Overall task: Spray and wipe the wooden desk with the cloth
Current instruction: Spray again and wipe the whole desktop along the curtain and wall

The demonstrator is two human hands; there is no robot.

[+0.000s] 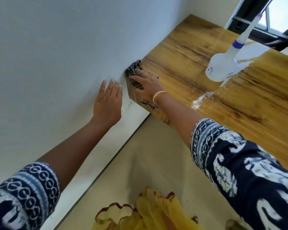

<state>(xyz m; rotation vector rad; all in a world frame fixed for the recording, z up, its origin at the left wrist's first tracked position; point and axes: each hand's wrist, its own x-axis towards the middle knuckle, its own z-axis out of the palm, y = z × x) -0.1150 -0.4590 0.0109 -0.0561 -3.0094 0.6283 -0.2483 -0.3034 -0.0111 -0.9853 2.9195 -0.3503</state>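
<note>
Underhand, mottled cloth (134,70), glossy desk (206,67).

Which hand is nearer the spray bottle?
Right. The right hand presses the cloth on the desk corner, the same surface as the spray bottle. The left hand is flat on the wall, farther away.

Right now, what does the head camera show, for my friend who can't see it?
A right hand presses a dark patterned cloth onto the corner of a glossy wooden desk beside a white wall. The left hand is open by the wall; a white spray bottle stands on the desk.
</note>
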